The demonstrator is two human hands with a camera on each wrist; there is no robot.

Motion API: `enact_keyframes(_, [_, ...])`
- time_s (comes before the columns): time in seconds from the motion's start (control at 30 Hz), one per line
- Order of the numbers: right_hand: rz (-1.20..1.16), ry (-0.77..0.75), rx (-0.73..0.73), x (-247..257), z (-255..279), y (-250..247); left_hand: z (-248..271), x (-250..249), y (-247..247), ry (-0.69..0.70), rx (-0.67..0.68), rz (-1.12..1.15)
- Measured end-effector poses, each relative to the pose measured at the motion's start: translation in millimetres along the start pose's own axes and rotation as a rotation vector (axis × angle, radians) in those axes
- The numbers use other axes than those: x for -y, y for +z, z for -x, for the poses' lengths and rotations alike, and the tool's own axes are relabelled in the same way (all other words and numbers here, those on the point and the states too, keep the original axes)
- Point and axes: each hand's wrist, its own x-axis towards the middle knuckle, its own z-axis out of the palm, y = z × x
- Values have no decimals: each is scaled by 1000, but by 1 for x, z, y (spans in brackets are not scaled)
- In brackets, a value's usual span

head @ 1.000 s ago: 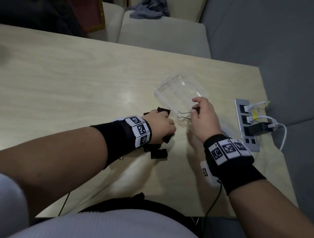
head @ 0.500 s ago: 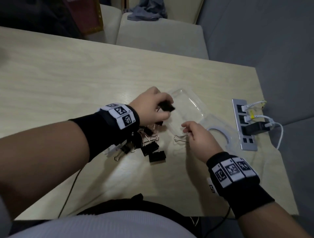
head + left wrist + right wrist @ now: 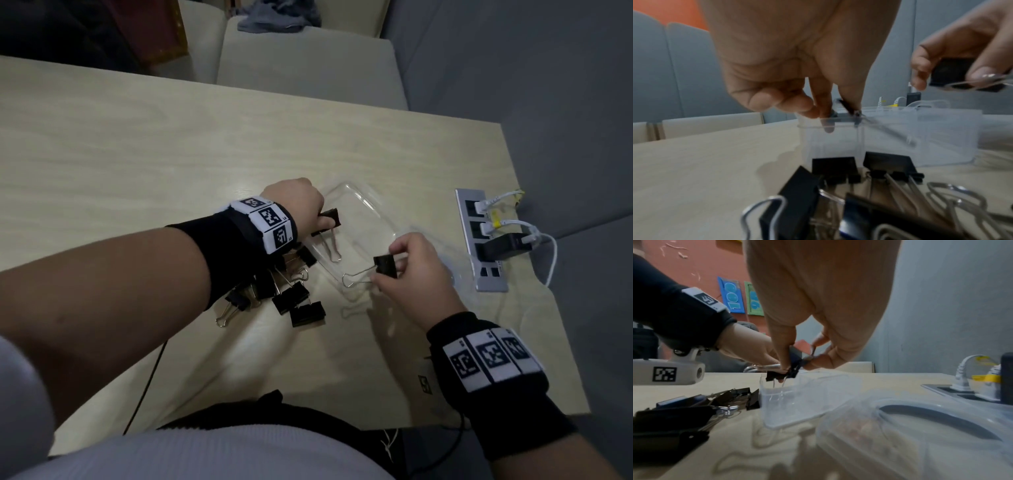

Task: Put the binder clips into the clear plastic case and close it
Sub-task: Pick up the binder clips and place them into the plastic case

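Two clips in play — left hand (image 3: 298, 202) pinches binder clip (image 3: 329, 217) over clear plastic case (image 3: 370, 222) rim; right hand (image 3: 414, 270) grips second clip (image 3: 385, 265) at near end. Loose clips (image 3: 291, 294) beside case, lid (image 3: 920, 426) off. Best lower each flat — handles folded, stagger drops.

One clear case (image 3: 359, 219), two held clips (image 3: 386, 266)

I see bare table (image 3: 137, 144) from 9 to 12 o'clock of the open clear case (image 3: 359, 219). Loose binder clips (image 3: 291, 294) crowd its 8 o'clock; lid (image 3: 445, 270) and power strip (image 3: 479, 240) (cables plugged in) block 3 o'clock.
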Motion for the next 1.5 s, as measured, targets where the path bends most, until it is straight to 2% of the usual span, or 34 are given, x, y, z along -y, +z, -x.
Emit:
enact_keyframes(0.1, [47,-77,-35,9,-9,-5,2,4,3,-14,-55,21])
enact_keyframes(0.23, [125,-245,-10,26,-26,-3,8,9,7,-14,-129,80])
enact_keyframes(0.43, [307,-338,189,40,-43,21,19,18,12,-56,-162,149])
enact_keyframes(0.5, [373,-345,202,42,-44,27,22,21,13,-51,-149,172])
enact_keyframes(0.6, [323,-288,43,41,-44,28,27,29,14,-39,-140,177])
enact_keyframes(0.67, [183,-178,-77,40,-44,25,30,33,16,-30,-132,180])
enact_keyframes(0.73, [112,-82,-119,39,-42,25,31,34,17,-17,-121,182])
enact_keyframes(0.9, [112,100,-86,34,-38,31,31,34,19,-9,-102,185])
enact_keyframes(1.0, [283,115,-1,35,-37,34,34,30,21,-8,-87,185])
enact_keyframes(1.13, [430,104,-12,37,-32,33,41,32,21,13,-86,195])
enact_keyframes(1.2, [404,65,-49,35,-26,30,47,35,21,19,-84,209])
enact_keyframes(1.27, [325,-51,-56,35,-15,30,55,39,22,41,-76,215])
enact_keyframes(1.4, [346,-307,146,37,20,46,72,44,23,224,65,137])
enact_keyframes(1.5, [501,-358,259,33,38,67,84,41,25,356,185,-54])
